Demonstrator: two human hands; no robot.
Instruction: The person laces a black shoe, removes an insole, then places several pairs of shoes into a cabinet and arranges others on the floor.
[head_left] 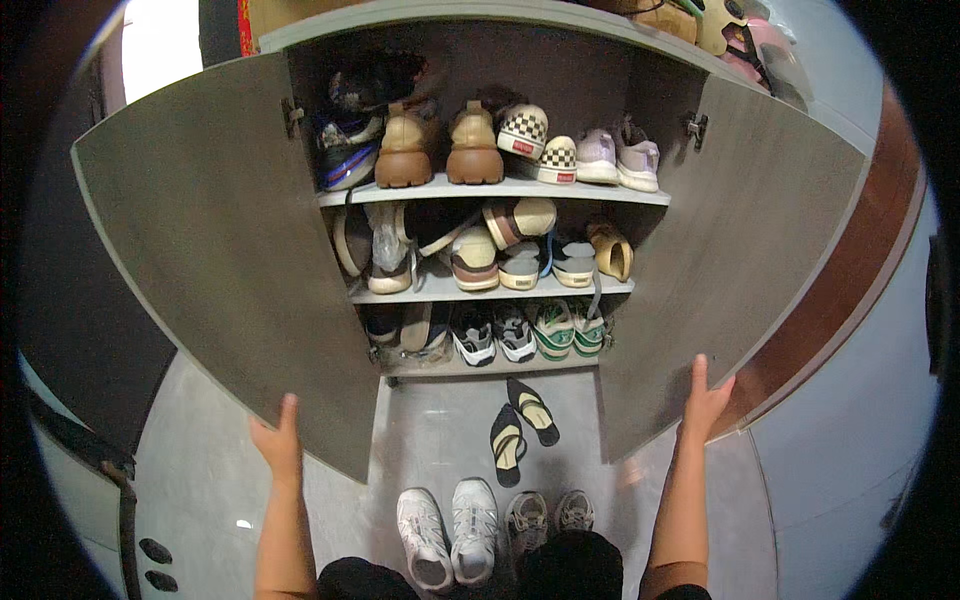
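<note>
A grey wood-look shoe cabinet [655,190] stands in front of me with both doors swung wide. My left hand [278,440] grips the lower outer edge of the left door [200,230], thumb on its inner face, fingers hidden behind. On the right door [750,210], my right hand [706,402] holds the edge the same way. Tan boots [405,150], checkered slip-ons [524,132] and pale lilac sneakers [597,158] fill the top shelf. Beige-brown sneakers [475,260] sit in the middle; black-and-white sneakers [473,335] and green-white sneakers [553,330] are at the bottom.
Black flip-flops [508,447] lie on the grey floor below the cabinet. Nearer me are white sneakers [422,530] and grey sneakers [527,515], partly behind my legs. Dark slippers [157,565] lie far left. A pink item [768,55] rests atop the cabinet.
</note>
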